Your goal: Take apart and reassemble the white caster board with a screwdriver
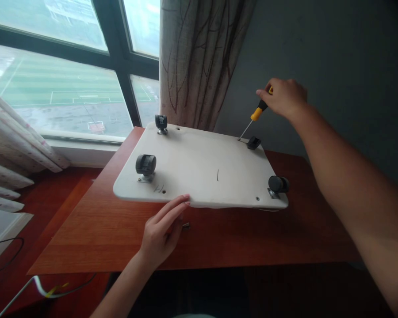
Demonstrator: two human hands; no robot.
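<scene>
A white board (199,168) with rounded corners lies on the reddish wooden table, black casters standing near its corners. My right hand (283,96) is wrapped round the handle of a yellow and black screwdriver (256,115). The screwdriver slants down to the left, and its tip meets a hole or screw at the board's far right, beside the far right caster (254,142). My left hand (164,229) rests its extended fingertips on the board's near edge and grips nothing. Small metal screws (186,225) lie on the table just right of my left hand.
The wooden table (96,238) extends around the board. Behind it stand a patterned curtain (195,62), a window and a dark grey wall. A second curtain (6,150) hangs at the left. Cables and a white bent tube (38,285) are at the lower left.
</scene>
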